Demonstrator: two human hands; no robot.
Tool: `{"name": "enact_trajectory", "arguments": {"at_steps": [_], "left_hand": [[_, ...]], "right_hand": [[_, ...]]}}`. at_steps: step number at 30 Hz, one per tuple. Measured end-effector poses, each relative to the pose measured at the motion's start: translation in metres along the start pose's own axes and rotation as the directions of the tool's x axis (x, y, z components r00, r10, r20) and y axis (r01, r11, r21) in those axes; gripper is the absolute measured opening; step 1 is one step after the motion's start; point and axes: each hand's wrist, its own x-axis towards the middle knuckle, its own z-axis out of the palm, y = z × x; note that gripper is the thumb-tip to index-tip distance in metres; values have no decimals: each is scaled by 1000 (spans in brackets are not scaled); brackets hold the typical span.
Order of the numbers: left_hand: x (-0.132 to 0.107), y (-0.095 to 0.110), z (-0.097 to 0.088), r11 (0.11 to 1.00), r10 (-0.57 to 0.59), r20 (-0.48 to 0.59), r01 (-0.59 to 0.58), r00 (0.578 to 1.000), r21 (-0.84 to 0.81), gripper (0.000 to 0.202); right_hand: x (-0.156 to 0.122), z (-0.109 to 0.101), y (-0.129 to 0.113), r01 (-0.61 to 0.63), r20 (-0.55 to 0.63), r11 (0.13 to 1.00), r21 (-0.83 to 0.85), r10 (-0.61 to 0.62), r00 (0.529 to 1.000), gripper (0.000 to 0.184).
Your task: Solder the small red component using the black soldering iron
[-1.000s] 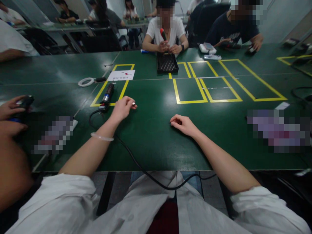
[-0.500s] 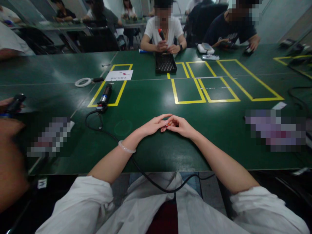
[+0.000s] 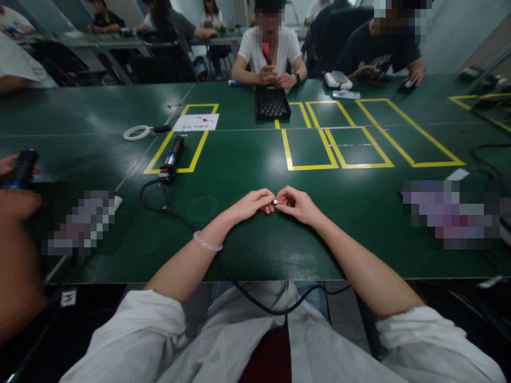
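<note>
A small orange-and-white piece [image 3: 277, 202], too small to name more exactly, sits between my fingertips above the green table [image 3: 247, 250]. My right hand [image 3: 298, 205] pinches its orange side between thumb and bent fingers. From the other side my left hand [image 3: 255, 204] has its thumb and fingers closed at the white end. A clear bangle [image 3: 207, 242] circles my left wrist. Both forearms lean over the table's near edge.
A black cylindrical tool [image 3: 173, 155] with a cable [image 3: 239, 287] lies left, inside yellow tape. A white card [image 3: 195, 122] lies behind it. Opposite, a person [image 3: 266, 58] holds a red-and-black tool over a black tray [image 3: 273, 105]. Blurred-out items [image 3: 451, 213] lie right. Another person's hand [image 3: 19, 202] is at far left.
My left fingers have drawn back from over my right fingertips, so more of the small piece shows. At far left, the other person's hands have shifted around a black tool.
</note>
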Motion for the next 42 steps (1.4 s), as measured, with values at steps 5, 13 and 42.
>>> {"name": "enact_trajectory", "arguments": {"at_steps": [5, 13, 42], "left_hand": [[-1, 0, 1, 1000, 22, 19, -22, 1000, 9, 39], [0, -3, 2, 998, 31, 15, -30, 999, -49, 37], [0, -9, 1, 997, 54, -58, -57, 997, -49, 32]], "right_hand": [[0, 0, 0, 21, 7, 999, -27, -21, 1000, 20], [1, 1, 1, -82, 27, 988, 134, 79, 997, 28], [2, -1, -2, 11, 9, 1000, -28, -11, 1000, 23]]}}
